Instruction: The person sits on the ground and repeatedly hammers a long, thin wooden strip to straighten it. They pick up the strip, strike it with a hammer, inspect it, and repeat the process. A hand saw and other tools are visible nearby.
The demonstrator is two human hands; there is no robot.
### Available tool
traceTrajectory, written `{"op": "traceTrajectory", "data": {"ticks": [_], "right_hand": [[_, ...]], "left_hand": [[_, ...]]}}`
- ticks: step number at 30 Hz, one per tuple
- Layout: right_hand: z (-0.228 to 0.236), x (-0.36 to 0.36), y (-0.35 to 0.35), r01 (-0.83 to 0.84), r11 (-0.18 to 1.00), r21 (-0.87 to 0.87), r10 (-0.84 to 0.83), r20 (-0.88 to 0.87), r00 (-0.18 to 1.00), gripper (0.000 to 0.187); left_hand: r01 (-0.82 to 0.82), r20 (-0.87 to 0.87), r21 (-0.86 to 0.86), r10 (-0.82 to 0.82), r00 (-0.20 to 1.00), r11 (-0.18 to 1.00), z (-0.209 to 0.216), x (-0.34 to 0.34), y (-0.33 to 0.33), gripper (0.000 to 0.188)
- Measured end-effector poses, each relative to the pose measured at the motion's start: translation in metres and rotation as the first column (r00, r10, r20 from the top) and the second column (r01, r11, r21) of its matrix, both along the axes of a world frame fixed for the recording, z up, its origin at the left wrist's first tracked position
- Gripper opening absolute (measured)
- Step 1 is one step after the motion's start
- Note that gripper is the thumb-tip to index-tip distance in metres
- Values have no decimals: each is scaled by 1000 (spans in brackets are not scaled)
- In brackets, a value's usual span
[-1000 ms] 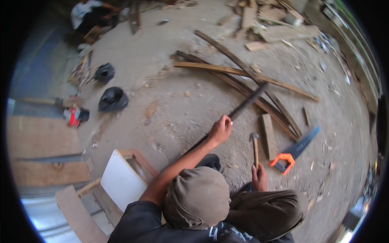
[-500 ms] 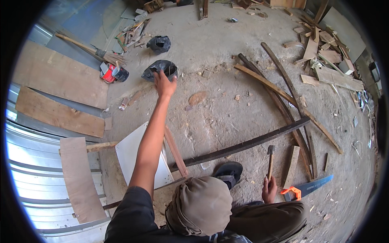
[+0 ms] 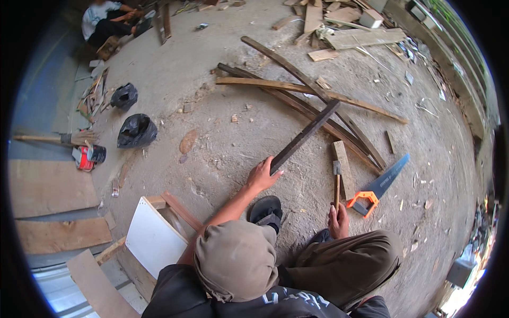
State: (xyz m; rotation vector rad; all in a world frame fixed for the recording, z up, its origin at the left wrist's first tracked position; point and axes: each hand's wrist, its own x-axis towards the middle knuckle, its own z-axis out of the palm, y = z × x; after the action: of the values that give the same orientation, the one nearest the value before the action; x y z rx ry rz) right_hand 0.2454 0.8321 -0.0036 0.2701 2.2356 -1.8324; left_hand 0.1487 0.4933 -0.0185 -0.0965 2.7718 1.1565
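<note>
My left hand (image 3: 261, 177) is closed around a dark wooden bar (image 3: 307, 135). The bar slants away to the right, and its far end lies over other timber strips; whatever part continues behind my hand and forearm is hidden. In my right hand (image 3: 339, 221) a hammer (image 3: 337, 185) is held upright by its wooden handle, head up, beside my bent knee. A short pale wood block (image 3: 344, 172) lies just behind the hammer. Right of that hand, a handsaw (image 3: 389, 177) with an orange handle rests on the floor. A white-panelled wooden frame (image 3: 154, 238) stands by my left arm.
Long timber strips (image 3: 313, 87) lie crossed ahead. Two black plastic bags (image 3: 137, 131) and paint cans (image 3: 85, 158) are at left, near a broom (image 3: 53, 139). Scrap wood (image 3: 366, 38) is piled far right. Another person (image 3: 108, 24) sits at far left.
My left hand has left the black bag, come back toward me and closed on the dark bar. The view has swung to the right. The hammer stays in my right hand.
</note>
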Motion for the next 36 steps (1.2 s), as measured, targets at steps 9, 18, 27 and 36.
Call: {"op": "traceTrajectory", "data": {"ticks": [9, 18, 27, 36], "right_hand": [[13, 22, 8, 150, 983, -102, -153, -26, 988, 24], [19, 15, 9, 228, 869, -439, -280, -56, 958, 32], [20, -3, 38, 317, 943, 100, -308, -93, 947, 25], [33, -17, 43, 330, 867, 373, -256, -233, 938, 22]], "left_hand": [[149, 188, -124, -125, 974, 981, 31, -16, 8, 48], [383, 162, -204, -354, 921, 901, 33, -17, 70, 49], [498, 173, -242, -468, 867, 833, 5, -24, 106, 49], [583, 200, -260, -548, 812, 769, 6, -58, 144, 45]]}}
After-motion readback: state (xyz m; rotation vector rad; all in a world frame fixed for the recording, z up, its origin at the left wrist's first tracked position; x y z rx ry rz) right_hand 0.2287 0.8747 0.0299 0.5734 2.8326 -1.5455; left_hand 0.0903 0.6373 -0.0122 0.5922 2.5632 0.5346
